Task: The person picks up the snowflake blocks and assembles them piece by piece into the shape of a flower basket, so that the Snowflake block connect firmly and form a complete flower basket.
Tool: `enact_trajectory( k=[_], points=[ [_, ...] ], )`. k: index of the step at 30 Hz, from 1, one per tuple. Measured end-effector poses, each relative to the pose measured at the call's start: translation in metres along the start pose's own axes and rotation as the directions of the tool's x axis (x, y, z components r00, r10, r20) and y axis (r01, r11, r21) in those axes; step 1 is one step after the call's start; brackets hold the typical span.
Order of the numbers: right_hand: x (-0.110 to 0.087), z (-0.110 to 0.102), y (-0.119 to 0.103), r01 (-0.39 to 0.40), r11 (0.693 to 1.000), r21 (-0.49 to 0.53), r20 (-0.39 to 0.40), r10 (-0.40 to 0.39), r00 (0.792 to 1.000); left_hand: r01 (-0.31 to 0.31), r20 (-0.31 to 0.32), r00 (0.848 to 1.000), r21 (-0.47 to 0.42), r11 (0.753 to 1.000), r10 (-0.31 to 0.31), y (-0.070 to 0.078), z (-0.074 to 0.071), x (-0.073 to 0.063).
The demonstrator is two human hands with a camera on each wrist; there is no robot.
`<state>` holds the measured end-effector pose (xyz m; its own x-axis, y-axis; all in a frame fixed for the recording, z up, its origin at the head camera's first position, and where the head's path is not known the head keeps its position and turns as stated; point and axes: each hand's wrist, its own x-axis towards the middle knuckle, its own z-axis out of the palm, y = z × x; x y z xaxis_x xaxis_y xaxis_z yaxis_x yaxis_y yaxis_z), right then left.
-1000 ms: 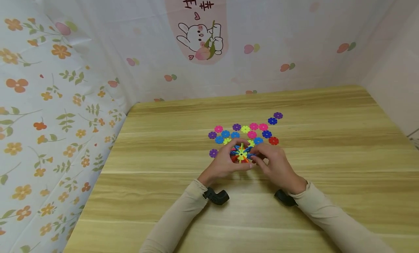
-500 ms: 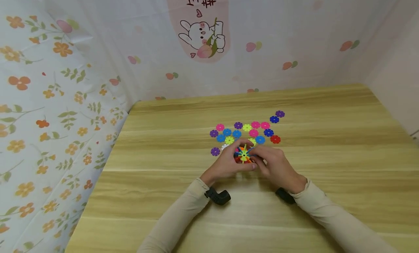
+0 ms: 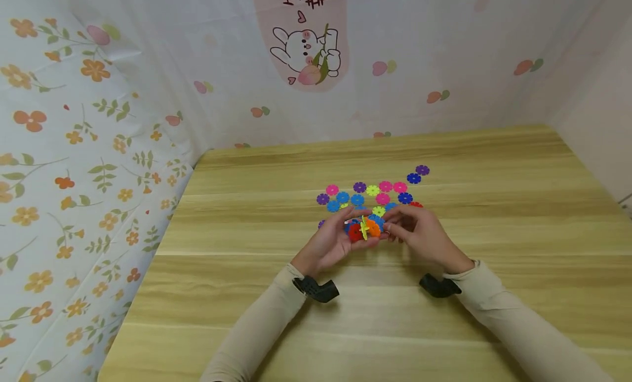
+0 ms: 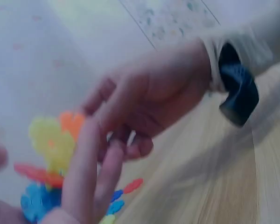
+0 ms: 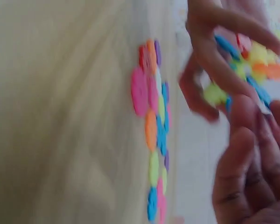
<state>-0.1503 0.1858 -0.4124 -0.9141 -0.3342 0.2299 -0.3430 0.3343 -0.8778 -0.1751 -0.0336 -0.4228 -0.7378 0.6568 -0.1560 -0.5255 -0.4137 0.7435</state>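
Above the table, my left hand holds a ball-like cluster of interlocked notched plastic discs. A yellow disc stands edge-on in the middle of it, between a red disc and an orange disc, with blue ones behind. My right hand has its thumb and fingertips at the cluster's right side. In the right wrist view, the right fingers pinch at the edge of a blue disc on the cluster. Fingers hide part of the cluster in both wrist views.
Loose notched discs lie flat beyond the hands, among them a pink disc, a purple disc and a dark blue disc. The wooden table meets a printed curtain at the back.
The cluster has turned, so the yellow disc that faced the camera now shows edge-on and red and orange discs face forward. The left palm has turned upward; the right hand has shifted slightly outward.
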Motion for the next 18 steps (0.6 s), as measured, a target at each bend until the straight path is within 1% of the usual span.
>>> enact_trajectory(
  k=[1,2,3,4,5,7,9,10,11,13,15,16,18],
  points=[
    [0.002,-0.004,0.001,-0.023,0.999,-0.024,0.019,0.024,1.000,0.001,-0.023,1.000,-0.042,0.999,-0.002,0.000,0.000,0.000],
    [0.005,-0.009,0.002,-0.044,0.997,-0.068,0.037,0.046,0.998,-0.004,-0.054,0.999,-0.063,0.998,0.000,0.001,-0.001,-0.001],
    [0.007,-0.015,0.003,-0.059,0.990,-0.129,0.055,0.067,0.996,-0.011,-0.067,0.998,-0.062,0.998,0.007,0.001,-0.001,-0.001],
    [0.009,-0.020,0.004,-0.072,0.978,-0.198,0.067,0.087,0.994,-0.018,-0.080,0.997,-0.034,0.999,0.015,0.001,-0.001,-0.001],
    [0.011,-0.026,0.006,-0.082,0.957,-0.277,0.075,0.106,0.992,-0.030,-0.089,0.996,0.006,1.000,0.030,0.001,-0.002,-0.002],
    [0.013,-0.036,0.009,-0.097,0.900,-0.424,0.086,0.147,0.985,-0.056,-0.087,0.994,0.094,0.994,0.064,0.001,-0.003,-0.003],
    [0.015,-0.042,0.014,-0.087,0.844,-0.529,0.094,0.160,0.983,-0.075,-0.072,0.993,0.178,0.981,0.089,0.000,-0.005,-0.004],
    [0.016,-0.044,0.018,-0.081,0.811,-0.580,0.091,0.163,0.982,-0.080,-0.069,0.993,0.220,0.972,0.097,0.000,-0.005,-0.004],
    [0.017,-0.046,0.021,-0.075,0.780,-0.621,0.087,0.164,0.983,-0.086,-0.062,0.993,0.246,0.965,0.104,0.000,-0.004,-0.003],
    [0.019,-0.047,0.025,-0.066,0.733,-0.677,0.066,0.151,0.986,-0.101,-0.040,0.992,0.278,0.955,0.117,-0.002,-0.003,-0.002],
    [0.022,-0.047,0.028,-0.073,0.685,-0.725,0.036,0.142,0.989,-0.107,-0.036,0.992,0.299,0.948,0.123,-0.002,0.000,-0.001],
    [0.024,-0.047,0.029,-0.075,0.670,-0.739,0.026,0.140,0.990,-0.117,-0.029,0.991,0.302,0.946,0.132,-0.003,0.001,0.000],
    [0.028,-0.047,0.030,-0.076,0.650,-0.756,0.024,0.144,0.989,-0.138,-0.011,0.989,0.305,0.942,0.148,-0.003,0.003,0.000]
  ],
)
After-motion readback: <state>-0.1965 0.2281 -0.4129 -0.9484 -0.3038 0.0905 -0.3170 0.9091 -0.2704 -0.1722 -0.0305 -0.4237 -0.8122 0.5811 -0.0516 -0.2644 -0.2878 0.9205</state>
